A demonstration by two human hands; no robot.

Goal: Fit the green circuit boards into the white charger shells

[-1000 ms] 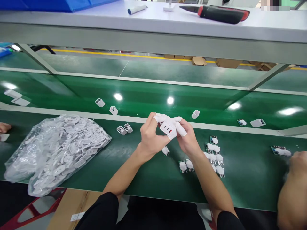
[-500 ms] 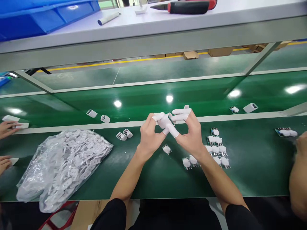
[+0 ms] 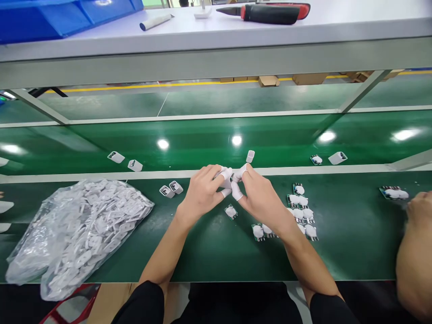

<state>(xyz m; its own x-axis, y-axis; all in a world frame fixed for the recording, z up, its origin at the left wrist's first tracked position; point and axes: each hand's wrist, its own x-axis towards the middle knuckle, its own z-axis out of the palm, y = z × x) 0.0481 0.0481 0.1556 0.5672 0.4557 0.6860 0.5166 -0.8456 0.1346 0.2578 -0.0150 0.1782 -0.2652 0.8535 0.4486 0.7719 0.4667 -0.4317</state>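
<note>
Both hands meet over the front of the green table, white covers on several fingertips. My left hand (image 3: pixel 202 191) is closed around a small white plastic housing (image 3: pixel 225 182), mostly hidden by the fingers. My right hand (image 3: pixel 261 195) pinches at the housing's right end; whether it grips the housing or a small part there is hidden. Just below lies one small circuit board with a white round part (image 3: pixel 231 211). Several similar circuit boards (image 3: pixel 298 200) sit in rows by my right forearm, which partly covers them. Two open white housings (image 3: pixel 171 189) stand left of my hands.
A clear plastic bag of white plastic pieces (image 3: pixel 97 225) fills the left side. More housings (image 3: pixel 135 165) lie on the glossy green strip (image 3: pixel 199 153) behind a pale rail. A raised shelf (image 3: pixel 189 38) holds pliers (image 3: pixel 270 13) and a blue bin (image 3: pixel 67 18). A co-worker's arm (image 3: pixel 413 243) is at right.
My fingers have closed in around the housing, covering more of it, and my right hand has turned inward. Parts on the back strip have shifted left relative to the front table.
</note>
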